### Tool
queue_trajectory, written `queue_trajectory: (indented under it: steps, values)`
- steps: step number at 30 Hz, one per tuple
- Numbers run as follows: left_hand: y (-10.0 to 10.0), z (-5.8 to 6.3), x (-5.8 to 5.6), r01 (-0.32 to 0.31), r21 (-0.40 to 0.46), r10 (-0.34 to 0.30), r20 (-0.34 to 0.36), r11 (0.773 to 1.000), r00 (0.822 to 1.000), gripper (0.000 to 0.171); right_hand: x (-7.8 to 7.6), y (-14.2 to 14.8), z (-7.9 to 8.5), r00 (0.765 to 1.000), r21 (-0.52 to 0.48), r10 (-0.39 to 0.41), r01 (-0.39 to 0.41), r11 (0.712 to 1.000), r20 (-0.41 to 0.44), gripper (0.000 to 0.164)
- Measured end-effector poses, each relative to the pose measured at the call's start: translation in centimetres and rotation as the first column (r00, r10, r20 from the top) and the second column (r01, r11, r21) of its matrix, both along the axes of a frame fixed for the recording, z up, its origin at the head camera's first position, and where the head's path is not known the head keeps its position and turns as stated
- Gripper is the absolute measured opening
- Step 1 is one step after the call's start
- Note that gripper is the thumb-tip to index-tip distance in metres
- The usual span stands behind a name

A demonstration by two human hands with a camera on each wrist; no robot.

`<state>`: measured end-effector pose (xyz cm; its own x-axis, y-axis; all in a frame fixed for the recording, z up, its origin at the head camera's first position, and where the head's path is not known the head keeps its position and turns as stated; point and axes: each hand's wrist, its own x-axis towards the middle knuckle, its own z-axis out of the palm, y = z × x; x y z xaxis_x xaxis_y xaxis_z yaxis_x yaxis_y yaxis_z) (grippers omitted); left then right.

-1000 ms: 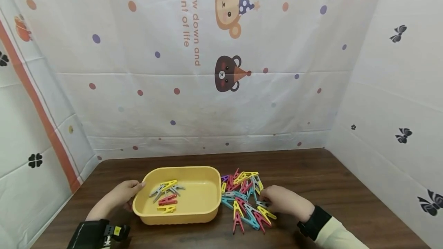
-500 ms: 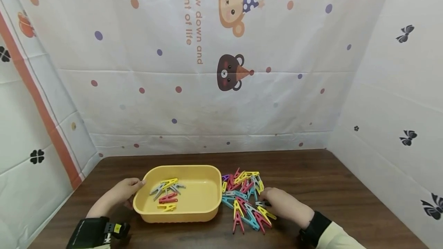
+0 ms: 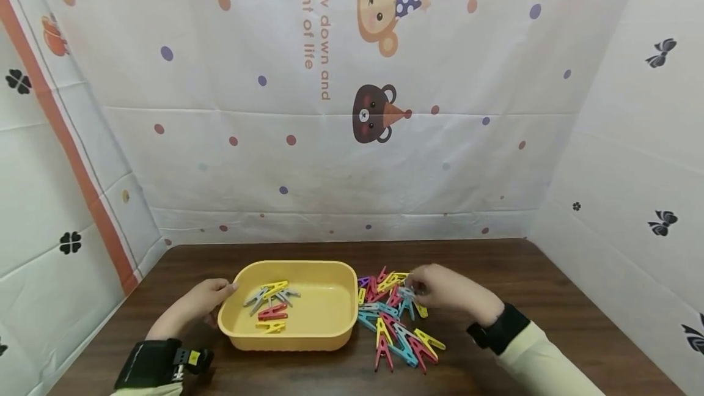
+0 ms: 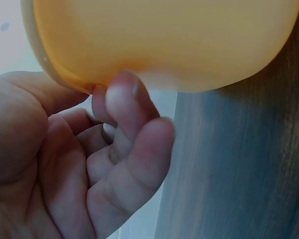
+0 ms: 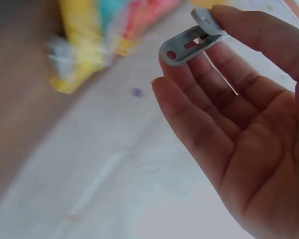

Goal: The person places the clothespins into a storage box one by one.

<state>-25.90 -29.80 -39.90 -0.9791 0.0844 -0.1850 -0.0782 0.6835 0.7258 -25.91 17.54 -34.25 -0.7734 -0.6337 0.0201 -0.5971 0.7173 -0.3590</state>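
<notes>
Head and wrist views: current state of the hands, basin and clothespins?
Yellow basin: upright, mostly bare inside.
Clothespins inside it: lying loose.
Piled clothespins: heaped beside the basin.
Gray clothespin: pinched; open or closed unclear.
Left hand: gripping basin's edge.
Right hand: holding gray clothespin.

White cloth (image 3: 330,167) printed with a monkey (image 3: 378,2), a bear (image 3: 370,116) and dots (image 3: 291,140) hangs behind the brown table (image 3: 500,261).
</notes>
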Motion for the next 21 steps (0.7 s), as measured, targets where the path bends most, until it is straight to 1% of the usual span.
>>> queue_trajectory:
  steps: [3,5,8,10,12,14,16,18,19,21]
  values:
    - [0.0,0.0,0.1,0.008,-0.01,-0.008,-0.01,1.0,1.0,0.036,-1.1,-2.0,3.2,0.998,-0.018,0.011,-0.012,1.0,-0.059,0.01]
    - [0.0,0.1,0.1,0.016,-0.012,-0.017,-0.017,1.0,1.0,0.036,-2.0,-3.6,5.7,0.996,-0.043,0.011,-0.015,0.999,-0.091,0.009]
    - [-0.1,0.2,0.2,0.031,-0.01,-0.031,-0.023,0.999,0.999,0.036,-3.4,-6.4,9.3,0.987,-0.076,0.047,-0.059,0.995,-0.152,0.013]
    - [-0.1,0.3,0.2,0.033,-0.009,-0.033,-0.026,0.999,0.999,0.037,-4.3,-8.4,11.2,0.982,-0.086,0.073,-0.089,0.992,-0.175,0.015]
    - [-0.1,0.3,0.2,0.027,-0.013,-0.027,-0.022,1.0,0.999,0.037,-5.3,-10.6,12.7,0.98,-0.083,0.081,-0.097,0.992,-0.183,0.018]
    - [-0.2,0.3,0.2,0.019,-0.021,-0.02,-0.016,1.0,1.0,0.036,-6.3,-13.0,13.4,0.981,-0.077,0.077,-0.092,0.993,-0.179,0.02]
    - [-0.2,0.2,0.3,0.011,-0.026,-0.012,-0.013,1.0,1.0,0.035,-7.3,-15.5,13.4,0.982,-0.071,0.069,-0.083,0.994,-0.177,0.021]
    - [-0.2,0.1,0.4,0.018,-0.027,-0.019,-0.018,0.999,1.0,0.035,-8.1,-18.0,12.7,0.983,-0.073,0.083,-0.096,0.993,-0.162,0.021]
    - [-0.1,0.1,0.3,0.021,-0.029,-0.022,-0.022,0.999,1.0,0.035,-8.4,-19.1,12.1,0.983,-0.074,0.099,-0.112,0.991,-0.154,0.02]
    - [0.0,0.1,0.3,0.031,-0.026,-0.032,-0.033,0.999,0.999,0.035,-8.6,-21.3,10.4,0.982,-0.057,0.122,-0.131,0.99,-0.147,0.019]
